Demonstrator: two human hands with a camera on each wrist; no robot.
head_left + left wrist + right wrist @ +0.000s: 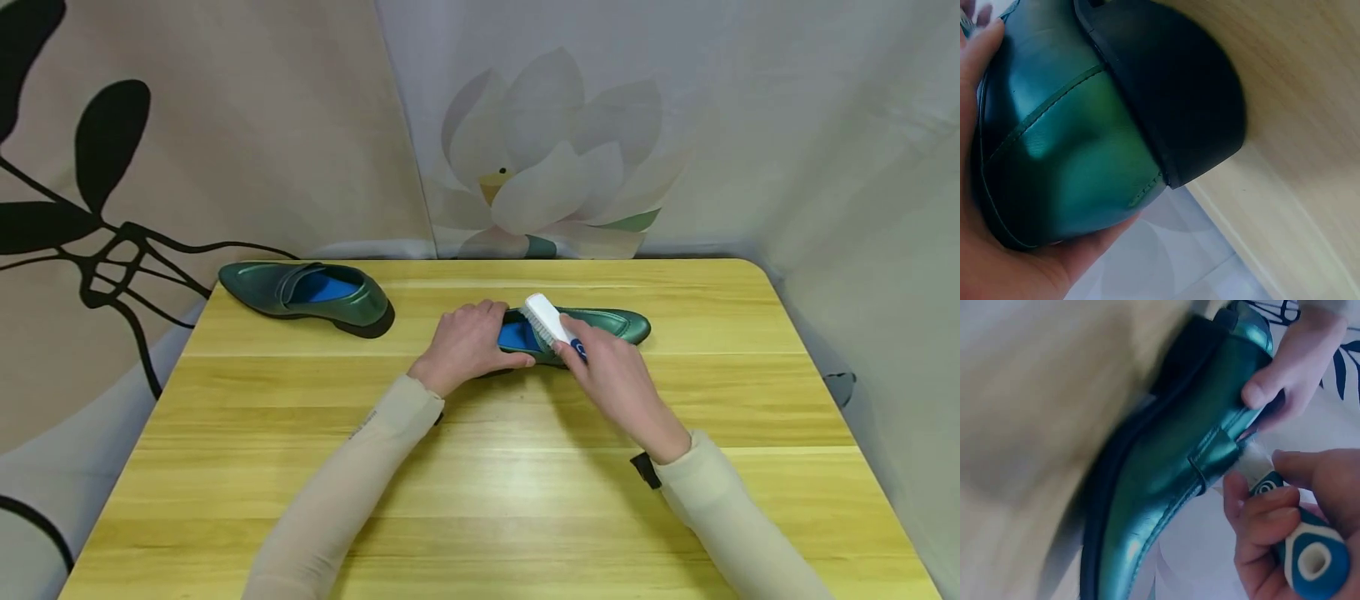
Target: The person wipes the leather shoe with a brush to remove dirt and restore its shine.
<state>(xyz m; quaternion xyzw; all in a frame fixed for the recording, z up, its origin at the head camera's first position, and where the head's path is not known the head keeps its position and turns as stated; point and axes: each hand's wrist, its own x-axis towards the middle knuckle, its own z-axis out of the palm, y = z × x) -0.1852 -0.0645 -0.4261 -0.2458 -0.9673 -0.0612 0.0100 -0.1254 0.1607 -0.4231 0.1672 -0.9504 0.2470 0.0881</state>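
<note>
On the yellow wooden table, a glossy green leather loafer lies lengthwise left to right, toe pointing right. At its heel end, the left hand wraps round it; over its opening the right hand clasps a white-and-blue plastic brush. No writing is legible.

We see a yellow wooden table, plank grain running left-right, rounded far-right corner. Two green shoes lie directly on it. One green loafer with blue insole sits near the far-left corner, black heel toward the middle. The second green shoe lies right of that loafer, near the table's far-middle.
</note>
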